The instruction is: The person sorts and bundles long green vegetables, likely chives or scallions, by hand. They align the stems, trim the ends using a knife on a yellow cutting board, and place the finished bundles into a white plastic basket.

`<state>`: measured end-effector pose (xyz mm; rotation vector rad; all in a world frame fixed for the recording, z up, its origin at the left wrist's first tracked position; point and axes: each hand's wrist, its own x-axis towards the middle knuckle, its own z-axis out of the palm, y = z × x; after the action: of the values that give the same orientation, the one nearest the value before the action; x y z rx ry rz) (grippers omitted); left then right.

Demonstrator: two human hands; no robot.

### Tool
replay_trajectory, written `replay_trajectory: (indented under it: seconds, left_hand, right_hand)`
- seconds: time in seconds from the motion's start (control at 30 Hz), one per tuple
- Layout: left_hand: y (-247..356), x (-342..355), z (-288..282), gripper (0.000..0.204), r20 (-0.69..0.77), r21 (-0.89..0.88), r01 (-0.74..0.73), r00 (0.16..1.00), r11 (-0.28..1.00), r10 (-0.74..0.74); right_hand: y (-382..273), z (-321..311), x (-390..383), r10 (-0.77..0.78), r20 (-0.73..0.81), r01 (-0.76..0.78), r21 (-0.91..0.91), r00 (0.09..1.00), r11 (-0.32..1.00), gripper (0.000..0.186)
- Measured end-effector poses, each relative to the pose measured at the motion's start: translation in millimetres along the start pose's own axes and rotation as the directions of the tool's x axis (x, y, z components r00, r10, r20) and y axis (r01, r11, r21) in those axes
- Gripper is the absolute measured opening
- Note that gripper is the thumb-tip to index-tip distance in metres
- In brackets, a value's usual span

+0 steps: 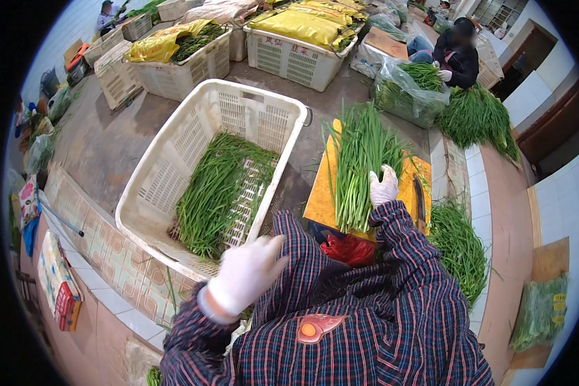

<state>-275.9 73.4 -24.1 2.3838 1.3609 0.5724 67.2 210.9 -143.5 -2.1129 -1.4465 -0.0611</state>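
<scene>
My white-gloved right hand grips the side of a bundle of long green chives, which lies on a yellow board. A knife rests on the board to the right of that hand. My left hand, gloved and blurred, hangs in the air by the near rim of a white plastic crate, its fingers loosely bent and apart, holding nothing visible. More chives lie in the crate. Under the board's near edge is red plastic.
Loose chives lie right of the board. A co-worker in dark clothing handles a bagged bundle at back right. Crates with yellow sacks stand behind. A tiled ledge curves along the left, a pole above it.
</scene>
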Motion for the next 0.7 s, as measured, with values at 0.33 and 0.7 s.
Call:
replay_trajectory:
  seconds: [0.33,0.7]
  left_hand:
    - [8,203,151,0.025,0.011,-0.212,0.115,0.993,0.971,-0.115]
    - [-3,265,173,0.02,-0.069,-0.141,-0.103,0.993,0.985,0.094]
  right_hand:
    - [8,-5,2,-0.212,-0.216,0.226,0.039,0.953,0.973,0.06]
    - [13,-14,-3,-0.654,0.039,0.655,-0.046,0.756,0.754,0.016]
